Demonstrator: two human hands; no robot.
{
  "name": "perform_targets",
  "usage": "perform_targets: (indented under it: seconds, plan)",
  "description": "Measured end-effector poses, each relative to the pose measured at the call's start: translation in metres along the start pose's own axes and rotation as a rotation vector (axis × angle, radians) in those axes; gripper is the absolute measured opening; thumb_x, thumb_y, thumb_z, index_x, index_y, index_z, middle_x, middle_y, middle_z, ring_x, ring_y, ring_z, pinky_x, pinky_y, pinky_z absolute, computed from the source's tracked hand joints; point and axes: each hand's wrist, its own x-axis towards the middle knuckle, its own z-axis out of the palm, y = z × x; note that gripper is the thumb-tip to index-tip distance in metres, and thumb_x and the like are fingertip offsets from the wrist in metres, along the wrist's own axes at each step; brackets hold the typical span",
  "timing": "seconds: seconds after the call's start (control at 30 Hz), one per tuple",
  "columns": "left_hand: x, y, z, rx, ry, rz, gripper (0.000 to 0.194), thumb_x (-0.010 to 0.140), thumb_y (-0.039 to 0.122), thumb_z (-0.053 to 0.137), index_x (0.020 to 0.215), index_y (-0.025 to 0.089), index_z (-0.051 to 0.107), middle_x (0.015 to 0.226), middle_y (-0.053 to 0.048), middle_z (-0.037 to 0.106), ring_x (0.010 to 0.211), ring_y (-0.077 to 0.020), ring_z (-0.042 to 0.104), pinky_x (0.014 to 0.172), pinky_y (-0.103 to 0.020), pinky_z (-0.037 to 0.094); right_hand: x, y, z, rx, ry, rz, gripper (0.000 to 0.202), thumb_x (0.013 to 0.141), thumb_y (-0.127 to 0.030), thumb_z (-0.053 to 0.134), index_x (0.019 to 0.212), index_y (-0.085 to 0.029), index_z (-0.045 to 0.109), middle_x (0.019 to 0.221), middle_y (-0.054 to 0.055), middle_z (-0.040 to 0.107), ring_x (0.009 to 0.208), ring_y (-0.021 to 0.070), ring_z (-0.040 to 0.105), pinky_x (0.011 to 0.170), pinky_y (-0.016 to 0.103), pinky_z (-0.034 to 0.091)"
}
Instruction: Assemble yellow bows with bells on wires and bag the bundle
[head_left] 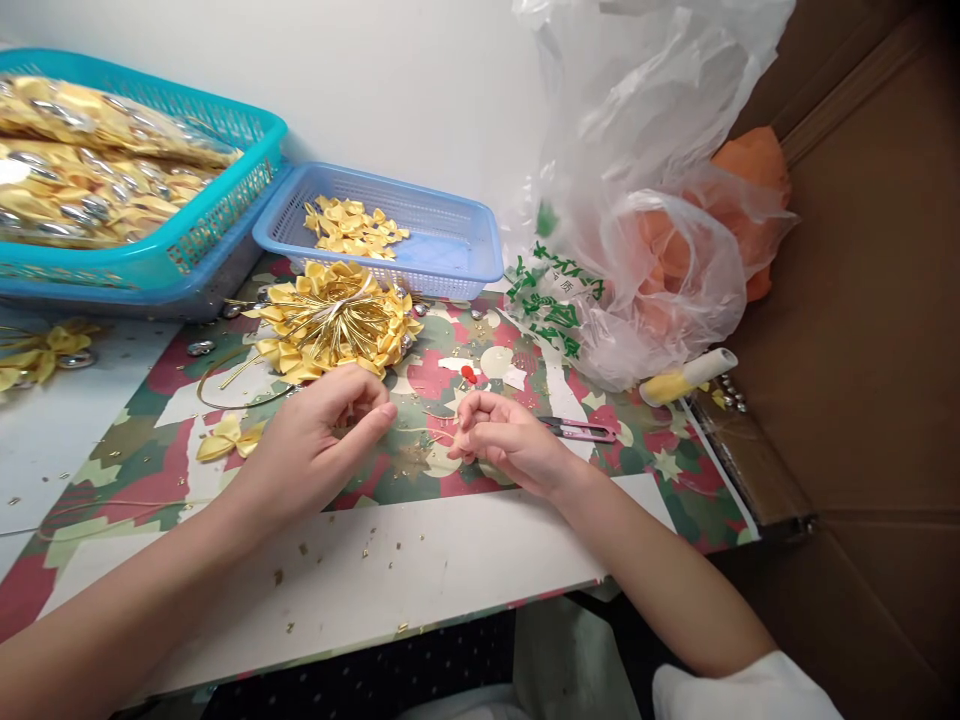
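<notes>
My left hand [322,435] is curled above the table, thumb tip close to the bent fingers; whatever it may hold is hidden. To its right, my right hand [506,440] pinches a thin gold cord [416,430], whose loose part points toward my left hand. Just behind my left hand lies a bundle of yellow ribbon bows [337,320] with gold cords gathered at its middle. A single yellow bow [229,438] rests left of my left wrist. Pink-handled thread snips [581,430] lie beside my right hand, partly covered by it.
A blue basket [450,270] holds loose yellow bows. Bagged bows with silver beads fill a teal basket [217,225] at left. A clear plastic bag [637,250], a white-and-yellow tube [688,378] and a cardboard wall [862,300] stand right. Gold bits litter the table [480,550].
</notes>
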Motion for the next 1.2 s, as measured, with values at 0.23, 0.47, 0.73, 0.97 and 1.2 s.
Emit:
perform_targets:
  seconds: [0.23,0.47,0.73,0.97,1.2]
  plan:
    - [-0.009,0.009,0.006,-0.042,0.036,0.405,0.038,0.089,0.023,0.052,0.127,0.026,0.052,0.135,-0.007,0.057,0.124,-0.0254,0.054,0.105,-0.039,0.043,-0.011,0.0,0.01,-0.481,0.048,-0.333,0.014,0.069,-0.012,0.062,0.074,-0.021,0.053,0.071,-0.004,0.058,0.067,0.0112,0.06,0.068,0.026,0.049]
    - [-0.012,0.018,0.009,-0.273,-0.297,0.222,0.044,0.091,0.029,0.052,0.134,0.024,0.045,0.12,-0.01,0.067,0.104,-0.0229,0.065,0.083,-0.031,0.054,-0.019,0.003,0.011,-1.027,0.012,-0.821,0.014,0.074,-0.011,0.057,0.073,-0.025,0.052,0.068,0.0,0.057,0.069,0.016,0.053,0.067,0.032,0.048]
    - [-0.012,0.017,0.015,-0.127,-0.273,0.204,0.025,0.095,0.03,0.042,0.076,0.02,0.055,0.061,0.004,0.053,0.054,-0.0109,0.046,0.051,-0.022,0.036,-0.018,0.002,0.01,-1.08,-0.017,-0.93,0.018,0.076,-0.009,0.052,0.083,-0.026,0.053,0.07,0.0,0.061,0.068,0.0167,0.055,0.066,0.033,0.049]
    - [-0.013,0.011,0.013,-0.155,-0.259,0.175,0.031,0.096,0.028,0.04,0.069,0.019,0.054,0.06,0.004,0.05,0.053,-0.0105,0.044,0.051,-0.022,0.034,-0.021,0.003,0.011,-1.061,0.051,-0.974,0.024,0.078,-0.007,0.053,0.093,-0.026,0.051,0.077,0.0,0.063,0.072,0.0159,0.056,0.066,0.031,0.05]
    - [-0.011,0.011,0.012,-0.237,-0.255,0.141,0.028,0.096,0.029,0.044,0.075,0.02,0.06,0.061,0.004,0.054,0.053,-0.0103,0.045,0.049,-0.021,0.035,-0.022,0.002,0.013,-1.055,0.066,-0.999,0.024,0.078,-0.006,0.053,0.092,-0.025,0.051,0.08,0.001,0.064,0.073,0.0153,0.059,0.064,0.029,0.051]
